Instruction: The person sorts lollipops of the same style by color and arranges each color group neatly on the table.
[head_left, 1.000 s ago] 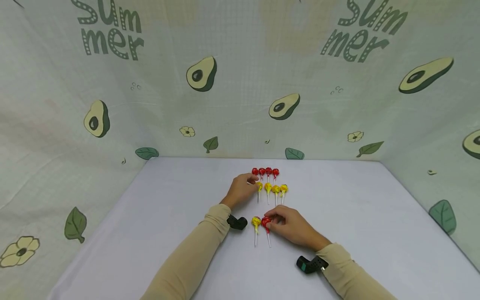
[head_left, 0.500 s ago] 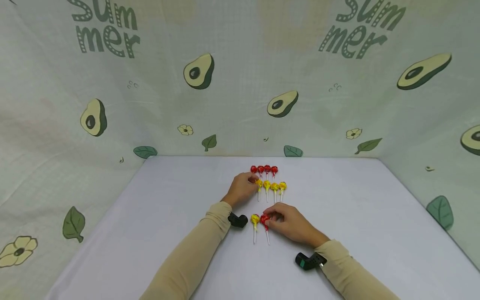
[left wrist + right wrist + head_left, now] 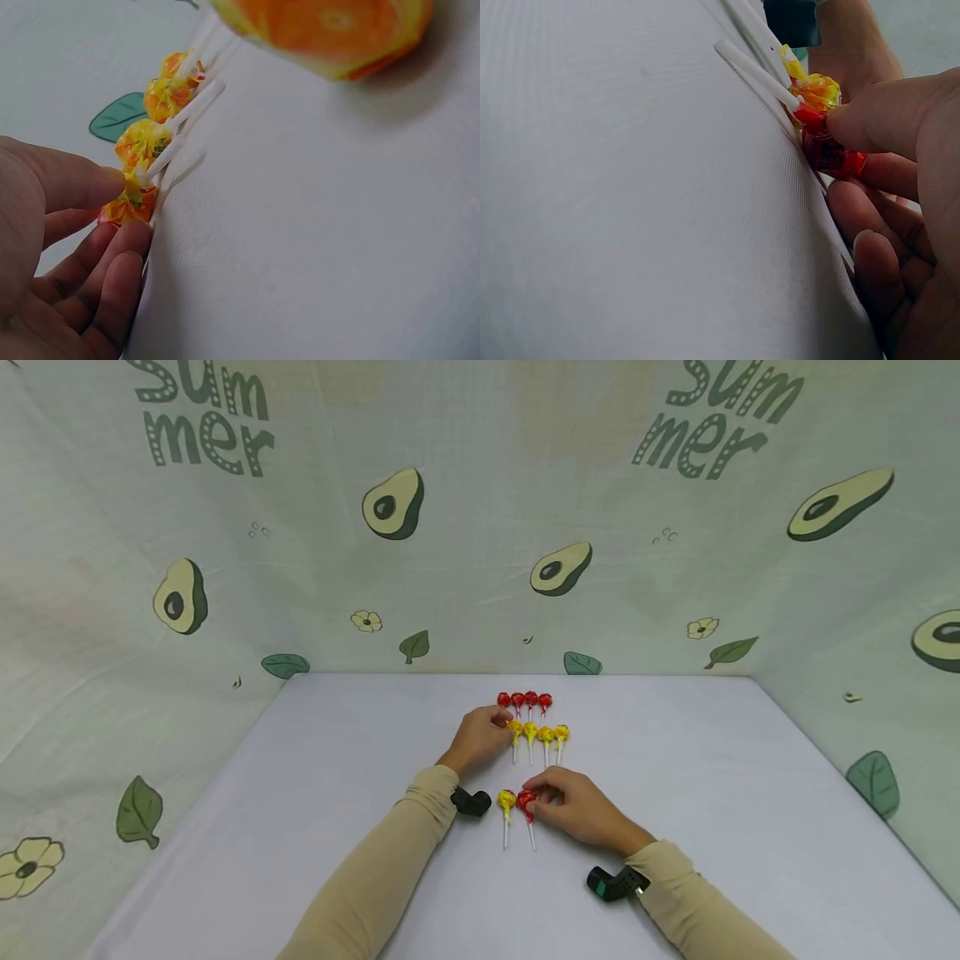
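Observation:
My left hand (image 3: 480,739) pinches the leftmost yellow lollipop (image 3: 515,729) of the yellow row; in the left wrist view, thumb and fingers hold its wrapped head (image 3: 131,202). Closer to me, my right hand (image 3: 581,806) has a red lollipop (image 3: 526,803) between thumb and fingers. That red lollipop lies on the table beside another yellow lollipop (image 3: 506,802), both sticks pointing toward me. In the right wrist view, the thumb presses on the red wrapper (image 3: 817,124), with a yellow wrapper (image 3: 821,90) just behind it.
Several red lollipops (image 3: 531,699) form a row behind the yellow ones. More yellow lollipops (image 3: 546,735) continue the row to the right of my left hand. A white cloth covers the table (image 3: 712,793), and a printed curtain (image 3: 465,610) hangs along its back and sides.

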`<state>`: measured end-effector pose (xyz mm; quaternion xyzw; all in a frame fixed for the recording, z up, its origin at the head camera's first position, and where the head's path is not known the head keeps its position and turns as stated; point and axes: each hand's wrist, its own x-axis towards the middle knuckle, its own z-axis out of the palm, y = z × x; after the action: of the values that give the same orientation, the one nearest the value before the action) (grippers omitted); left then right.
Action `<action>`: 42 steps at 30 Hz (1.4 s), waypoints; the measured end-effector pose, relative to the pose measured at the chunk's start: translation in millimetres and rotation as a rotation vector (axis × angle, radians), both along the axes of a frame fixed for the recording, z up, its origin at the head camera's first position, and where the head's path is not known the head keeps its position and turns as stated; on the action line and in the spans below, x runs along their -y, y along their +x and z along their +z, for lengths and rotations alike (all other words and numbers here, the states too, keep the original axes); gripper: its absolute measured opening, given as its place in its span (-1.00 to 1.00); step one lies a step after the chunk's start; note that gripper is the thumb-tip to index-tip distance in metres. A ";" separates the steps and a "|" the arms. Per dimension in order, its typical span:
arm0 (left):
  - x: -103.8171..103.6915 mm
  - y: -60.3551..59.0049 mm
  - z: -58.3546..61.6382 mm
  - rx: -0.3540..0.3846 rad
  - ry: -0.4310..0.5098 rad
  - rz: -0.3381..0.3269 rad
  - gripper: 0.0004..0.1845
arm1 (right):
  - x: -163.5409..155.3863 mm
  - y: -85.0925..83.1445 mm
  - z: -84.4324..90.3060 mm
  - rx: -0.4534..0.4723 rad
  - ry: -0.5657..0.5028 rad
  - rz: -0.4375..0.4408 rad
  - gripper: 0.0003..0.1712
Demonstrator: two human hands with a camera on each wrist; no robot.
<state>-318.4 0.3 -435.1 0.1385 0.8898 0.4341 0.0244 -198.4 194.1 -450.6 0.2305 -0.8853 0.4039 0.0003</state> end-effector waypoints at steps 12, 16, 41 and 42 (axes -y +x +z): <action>22.7 11.1 0.1 0.007 0.001 -0.014 -0.78 | 2.6 -1.7 0.8 0.004 -0.002 0.003 -0.77; 25.7 18.1 1.6 0.025 -0.006 -0.052 -0.79 | 0.9 -0.2 0.9 0.004 0.009 -0.009 -0.78; 56.4 75.7 1.7 0.078 -0.063 -0.306 -0.82 | 1.7 1.5 -3.0 0.019 0.014 -0.041 -0.79; 57.6 77.0 1.7 0.076 -0.057 -0.314 -0.82 | 1.6 1.6 -2.7 0.021 0.012 -0.042 -0.79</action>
<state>-241.3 -57.3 -433.3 0.2586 0.8676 0.4045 0.1292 -196.8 192.5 -453.3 0.2074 -0.8924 0.4007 -0.0018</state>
